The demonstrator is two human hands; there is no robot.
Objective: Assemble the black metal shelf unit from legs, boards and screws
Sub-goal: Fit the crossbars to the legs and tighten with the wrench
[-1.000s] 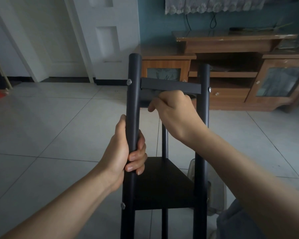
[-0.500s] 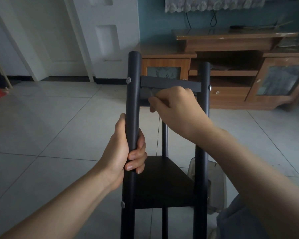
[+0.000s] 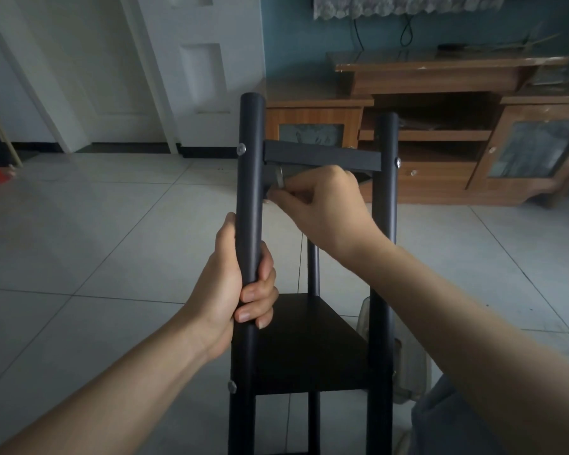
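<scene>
Head view: a black metal shelf unit [image 3: 309,339] stands upright on a pale tiled floor [image 3: 79,241], directly in front of a person seated or crouched close to it. Behind it, a brown wooden TV cabinet [image 3: 440,133] runs along a teal wall, with a white panelled door [image 3: 184,60] to its left. The unit's near left leg [image 3: 248,178] and near right leg [image 3: 383,257] rise in the foreground, a thinner rear leg [image 3: 313,270] showing between them. A lower board [image 3: 309,343] sits fixed between the legs, and an upper board [image 3: 322,156], seen edge-on, spans the two near legs close to their tops. The left hand [image 3: 240,290] grips the near left leg, fingers wrapped round the tube just above the lower board. The right hand [image 3: 322,198] reaches under the upper board, fingers curled and pinching a small metal piece [image 3: 279,180] against the inner side of the near left leg; whether it is a tool or a fastener cannot be told. Silver screw heads show on the near left leg at the upper board [image 3: 241,149] and the lower board [image 3: 232,386], and another on the near right leg [image 3: 397,162]
</scene>
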